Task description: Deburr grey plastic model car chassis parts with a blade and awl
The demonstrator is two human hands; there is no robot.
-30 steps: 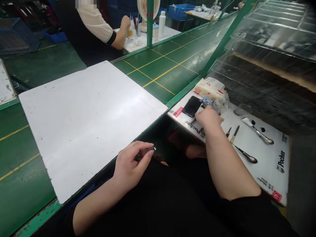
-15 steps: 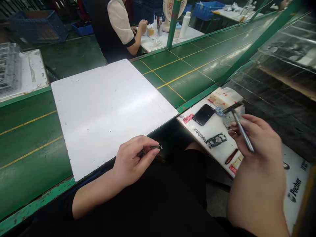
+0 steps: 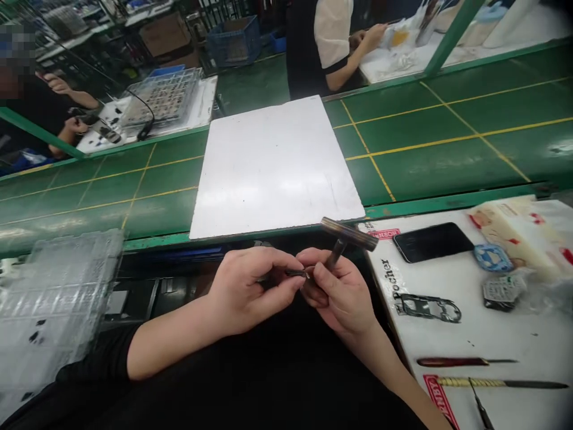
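Observation:
Between the thumb and forefinger of my left hand [image 3: 250, 289] is a small dark part [image 3: 294, 273], mostly covered by the fingers, so its kind does not show. My right hand [image 3: 342, 292] is closed around the handle of a small metal hammer [image 3: 349, 234], its head pointing up and tilted. The fingertips of both hands meet, or nearly meet, at the small part, in front of my body. On the bench to the right lie a dark car-shaped frame [image 3: 430, 309], a red-handled pointed tool [image 3: 452, 362] and a file with a wrapped handle [image 3: 532, 384].
A white board [image 3: 277, 173] rests on the green conveyor [image 3: 403, 167] ahead. The right bench also holds a phone [image 3: 433, 242], a blue round item [image 3: 492, 258] and a plastic bag [image 3: 544, 292]. Clear trays [image 3: 58, 286] stand at left. Two people work across the conveyor.
My right hand has brought the hammer leftward from over the right bench to my left hand. The left hand keeps its pinch. The camera view has turned, showing the trays on the left.

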